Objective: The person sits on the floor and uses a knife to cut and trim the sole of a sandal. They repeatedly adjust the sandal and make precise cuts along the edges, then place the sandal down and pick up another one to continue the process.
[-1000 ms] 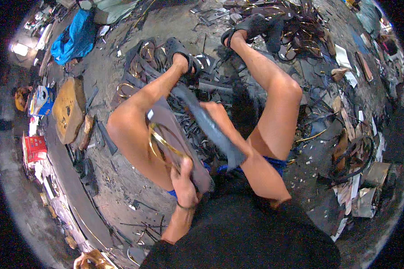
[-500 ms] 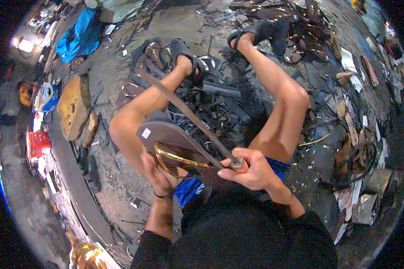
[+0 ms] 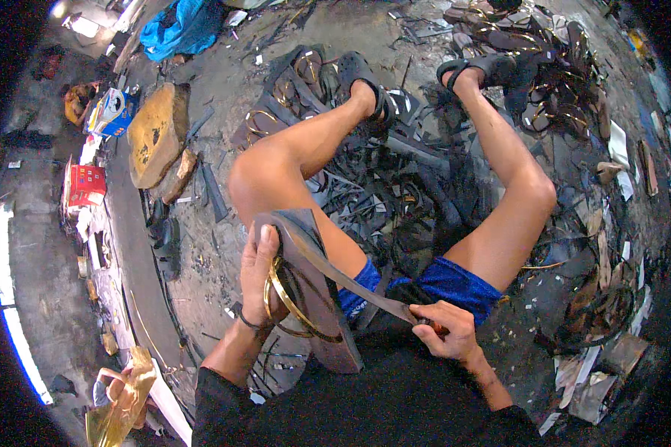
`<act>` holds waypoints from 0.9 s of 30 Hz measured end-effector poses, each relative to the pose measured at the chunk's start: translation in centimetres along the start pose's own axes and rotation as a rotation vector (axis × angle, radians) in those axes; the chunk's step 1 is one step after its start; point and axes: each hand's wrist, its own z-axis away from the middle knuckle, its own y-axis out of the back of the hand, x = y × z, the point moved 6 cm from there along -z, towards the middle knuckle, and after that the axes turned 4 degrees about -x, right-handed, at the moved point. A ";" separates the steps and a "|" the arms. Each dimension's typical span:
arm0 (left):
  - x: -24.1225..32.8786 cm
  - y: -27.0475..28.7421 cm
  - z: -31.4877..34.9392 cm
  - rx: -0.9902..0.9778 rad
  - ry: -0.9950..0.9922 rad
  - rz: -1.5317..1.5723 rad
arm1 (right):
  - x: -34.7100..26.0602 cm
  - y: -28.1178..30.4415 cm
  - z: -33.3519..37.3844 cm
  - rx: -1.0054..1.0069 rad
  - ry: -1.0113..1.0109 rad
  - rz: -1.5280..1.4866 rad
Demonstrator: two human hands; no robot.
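My left hand (image 3: 257, 283) grips a brown flip-flop (image 3: 322, 294) with a gold strap, thumb on the sole near its upper end. The sole stands tilted on end above my lap, with the strap facing left. In my right hand (image 3: 455, 334) is a long-bladed knife, fingers wrapped round its reddish-brown handle. The knife's blade (image 3: 361, 289) slants up and left, its far part lying along or just over the sole's upper edge; whether it touches is hard to tell.
Dark offcuts (image 3: 388, 197) are heaped between my legs. Gold-strapped flip-flops (image 3: 548, 89) are piled beyond my right foot; several more lie by my left foot. A wooden block (image 3: 159, 138), red box (image 3: 86, 185) and blue cloth (image 3: 180, 30) are at the left.
My left hand has turned the flip-flop more upright. My right hand has moved lower and slightly right, bringing the knife's blade to the sole's upper edge. The view has shifted left.
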 end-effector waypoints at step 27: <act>1.1 -7.8 0.4 -0.465 -0.111 -0.454 | -8.7 5.8 -14.9 -0.109 0.081 0.162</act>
